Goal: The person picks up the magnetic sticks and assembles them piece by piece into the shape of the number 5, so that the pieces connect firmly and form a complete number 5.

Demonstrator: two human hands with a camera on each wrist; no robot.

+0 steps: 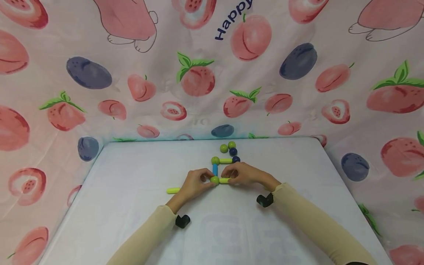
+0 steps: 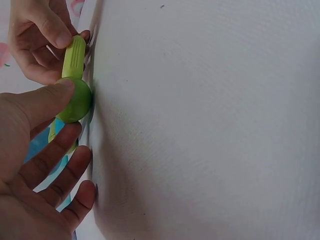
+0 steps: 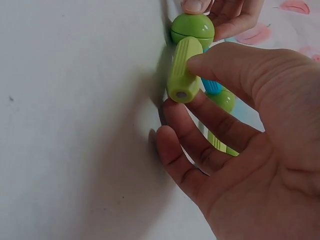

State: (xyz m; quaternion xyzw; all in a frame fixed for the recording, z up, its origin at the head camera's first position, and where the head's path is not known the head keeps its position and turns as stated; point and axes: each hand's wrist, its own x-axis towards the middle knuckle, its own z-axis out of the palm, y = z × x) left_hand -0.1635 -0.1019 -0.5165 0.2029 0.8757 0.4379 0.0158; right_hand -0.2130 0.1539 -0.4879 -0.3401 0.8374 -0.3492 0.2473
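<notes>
My left hand (image 1: 196, 183) pinches a green ball (image 1: 215, 180) between thumb and fingers. From the right, my right hand (image 1: 248, 173) grips a yellow-green ribbed rod (image 3: 183, 70) whose far end meets that ball. In the right wrist view, the rod's near end shows a small grey disc. A blue rod (image 1: 215, 169) runs from the held ball back to another green ball (image 1: 215, 160). There a second yellow-green rod (image 1: 226, 161) leads right to a dark blue ball (image 1: 236, 159), just behind the right hand's fingers.
Behind these pieces lie two loose green balls (image 1: 223, 148) and a dark blue ball (image 1: 233, 151). A loose yellow-green rod (image 1: 173, 190) lies left of my left hand, partly covered by it. The white table (image 1: 139, 162) meets a fruit-print cloth (image 1: 198, 121) at the back.
</notes>
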